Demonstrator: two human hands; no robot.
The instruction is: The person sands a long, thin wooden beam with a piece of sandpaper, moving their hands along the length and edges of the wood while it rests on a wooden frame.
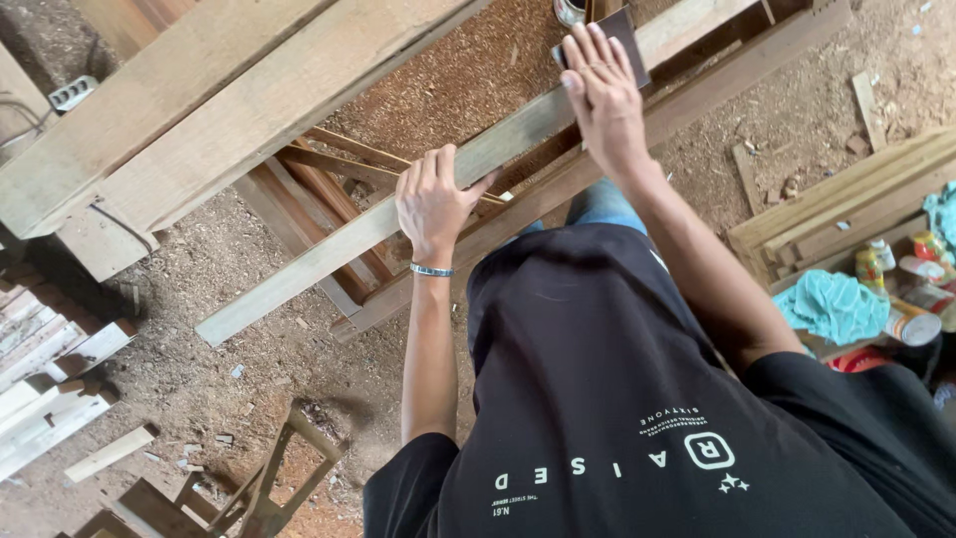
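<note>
A long pale wooden plank (329,254) runs diagonally from lower left to upper right, resting on a brown wooden frame (687,100). My left hand (433,204), with a bracelet at the wrist, grips the plank's near edge around the middle. My right hand (602,95) presses a dark rectangular sanding block (625,35) flat onto the plank further up. My black shirt fills the lower right of the view.
Thick timber beams (199,110) lie at the upper left. The floor (249,349) is covered in sawdust and offcuts. Stacked planks (846,204), a teal cloth (832,304) and cans (911,324) sit at the right. A power strip (72,93) lies at far left.
</note>
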